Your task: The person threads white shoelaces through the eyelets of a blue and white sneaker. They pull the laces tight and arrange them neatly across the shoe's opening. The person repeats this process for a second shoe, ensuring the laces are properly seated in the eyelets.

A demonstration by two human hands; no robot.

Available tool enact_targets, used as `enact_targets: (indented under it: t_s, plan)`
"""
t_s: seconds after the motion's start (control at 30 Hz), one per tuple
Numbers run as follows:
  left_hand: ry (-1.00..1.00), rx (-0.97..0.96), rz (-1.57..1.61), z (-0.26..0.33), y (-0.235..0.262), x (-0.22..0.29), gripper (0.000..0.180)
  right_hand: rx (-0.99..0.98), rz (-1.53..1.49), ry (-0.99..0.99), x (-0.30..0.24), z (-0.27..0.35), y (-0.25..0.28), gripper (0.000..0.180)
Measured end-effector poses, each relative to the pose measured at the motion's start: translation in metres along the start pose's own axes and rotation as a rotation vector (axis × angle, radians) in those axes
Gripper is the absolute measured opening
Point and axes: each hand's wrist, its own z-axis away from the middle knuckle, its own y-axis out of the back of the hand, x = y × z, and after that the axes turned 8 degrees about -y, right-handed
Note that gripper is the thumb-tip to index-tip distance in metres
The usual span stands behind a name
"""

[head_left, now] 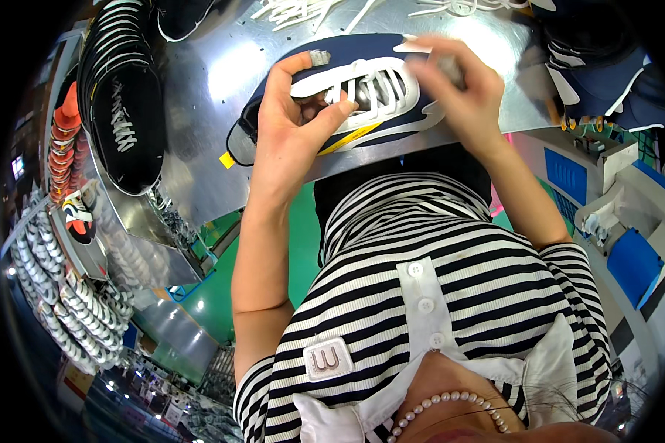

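Navy, light and soft-looking, the shoe point(347, 96) sat gripped at nine o'clock by the left hand point(292, 129), the right hand point(458, 92) pinching its white laces point(373, 85) at three.

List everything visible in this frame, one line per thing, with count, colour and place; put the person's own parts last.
Shoe: one, navy with white laces and yellow trim, on the table between both hands.
Metal table: one, shiny steel, upper centre.
Black shoes: a stack, black with white laces, table's left end.
Loose laces: several, white, table's far edge.
Navy shoes: a few, upper right.
Shoe rows: many, white and grey, lower left.
Floor: green, below the table.
Left hand: gripping the shoe's opening.
Right hand: at the laces, blurred.
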Motion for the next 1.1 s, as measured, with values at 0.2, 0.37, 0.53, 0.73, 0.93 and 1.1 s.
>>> enact_targets:
  t_s: [0.2,0.37,0.53,0.73,0.93,1.1]
  plan:
    - [0.008,-0.037,0.062,-0.010,-0.007,-0.002,0.049,-0.139,0.338,0.420,-0.003,-0.007,-0.015,0.031]
    - [0.010,0.040,-0.017,-0.019,-0.002,-0.007,0.044,-0.236,0.063,0.523,-0.039,0.016,-0.012,0.017]
    - [-0.061,0.087,-0.125,-0.028,-0.006,-0.014,0.045,-0.256,0.104,0.242,-0.025,0.020,-0.014,0.021]
    - [-0.298,-0.014,-0.620,0.012,-0.003,0.008,0.050,-0.301,-0.132,-0.365,-0.036,0.047,0.022,0.015]
    - [-0.473,-0.025,-0.921,0.037,-0.002,-0.010,0.025,-0.302,0.003,-0.477,-0.026,0.034,-0.012,0.025]
    - [-0.472,0.025,-0.883,0.035,-0.001,-0.008,0.019,-0.182,-0.198,-0.439,-0.024,0.033,-0.030,0.020]
